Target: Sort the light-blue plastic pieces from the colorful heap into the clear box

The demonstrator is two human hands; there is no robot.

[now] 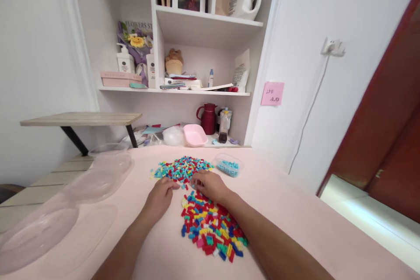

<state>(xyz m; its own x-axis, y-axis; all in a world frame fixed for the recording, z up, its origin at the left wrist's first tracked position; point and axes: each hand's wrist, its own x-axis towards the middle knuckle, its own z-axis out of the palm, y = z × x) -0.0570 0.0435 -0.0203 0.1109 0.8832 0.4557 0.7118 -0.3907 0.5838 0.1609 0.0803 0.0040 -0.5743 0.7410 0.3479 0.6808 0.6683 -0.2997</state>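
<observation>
My left hand (162,193) rests on the table at the near left edge of a heap of small toy building bricks (183,167), mostly turquoise with red and yellow among them. Its fingers point right, loosely bent, with the thumb apart and no brick visible in them. Across a narrow gap, my right hand (210,185) reaches over the heap's near right edge. The fingers curl down at the bricks, and whatever lies under their tips is hidden. Below my right wrist spreads a second pile of bricks (210,225) in red, yellow, blue and green; my forearm covers its right side.
Behind my right hand stands a clear tub (240,162) of turquoise bricks. Transparent plastic containers (101,181) line the table's left side. At the back are a pink basin (195,135), a red jug (208,119) and a bottle (224,127), below shelves (210,16).
</observation>
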